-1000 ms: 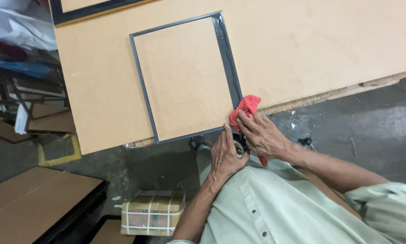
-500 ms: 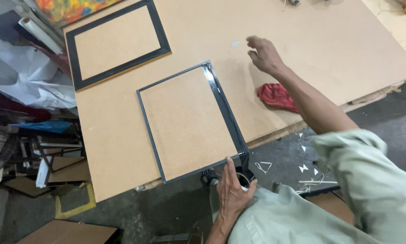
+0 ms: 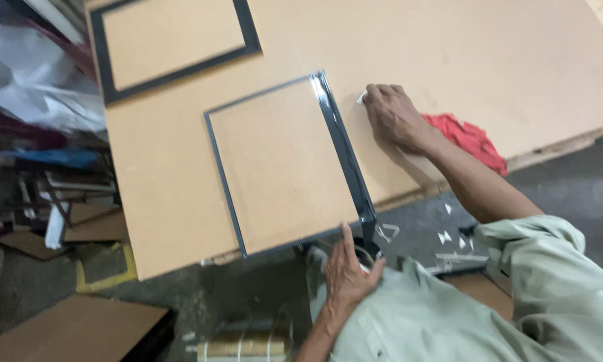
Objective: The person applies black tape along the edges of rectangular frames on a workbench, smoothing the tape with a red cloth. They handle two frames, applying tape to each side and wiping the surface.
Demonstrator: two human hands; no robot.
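Frame: grey-edged picture frame (image 3: 284, 164) lies flat on the brown board table (image 3: 449, 47), its near corner at the table's front edge, backing panel facing up.
Left hand: left hand (image 3: 348, 271) sits at the frame's near edge, forefinger stretched onto the lower rail, the other fingers curled round a small roll-like object that is too hidden to identify.
Right hand: right hand (image 3: 392, 117) rests palm down on the table just right of the frame's far corner, fingertips together, pinching a small white scrap (image 3: 362, 98).
Cloth: red cloth (image 3: 469, 137) lies crumpled on the table beside the right wrist, touching neither the frame nor the fingers.
Obstacles: the right forearm crosses the table's front edge; glass offcuts (image 3: 445, 236) lie on the dark surface below it.
Edges and room: bare board opens wide beyond and right of the right hand; left of the frame a strip of table runs to the edge, with cluttered cardboard (image 3: 73, 328) and scrap on the floor below.
Far side: second dark frame (image 3: 174, 40) lies near the table's far left corner, well apart from the first.
Change: half a second ago the right hand hovered farther out over the table; it has come down beside the frame, and the left hand stays at the near edge.
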